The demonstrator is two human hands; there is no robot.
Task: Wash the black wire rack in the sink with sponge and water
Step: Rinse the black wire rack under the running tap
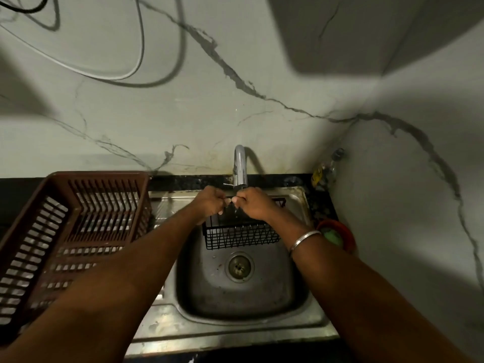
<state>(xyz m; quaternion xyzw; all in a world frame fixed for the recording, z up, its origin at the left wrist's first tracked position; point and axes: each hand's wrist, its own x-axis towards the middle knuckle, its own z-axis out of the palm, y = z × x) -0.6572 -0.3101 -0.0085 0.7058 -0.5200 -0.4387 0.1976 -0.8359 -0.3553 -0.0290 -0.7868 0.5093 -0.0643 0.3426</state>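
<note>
No legible text or labels.

Both bare arms stretch forward and angle inward until they almost meet. The left hand point(209, 203) and right hand point(253, 205) sit knuckles up, nearly touching, fingers curled, each gripping the rear top edge of the black wire rack point(241, 238).

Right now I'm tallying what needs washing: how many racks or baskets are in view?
2: the black wire rack inside the stainless steel sink, and the brown slatted plastic basket left of the sink. None seems hidden.
</note>
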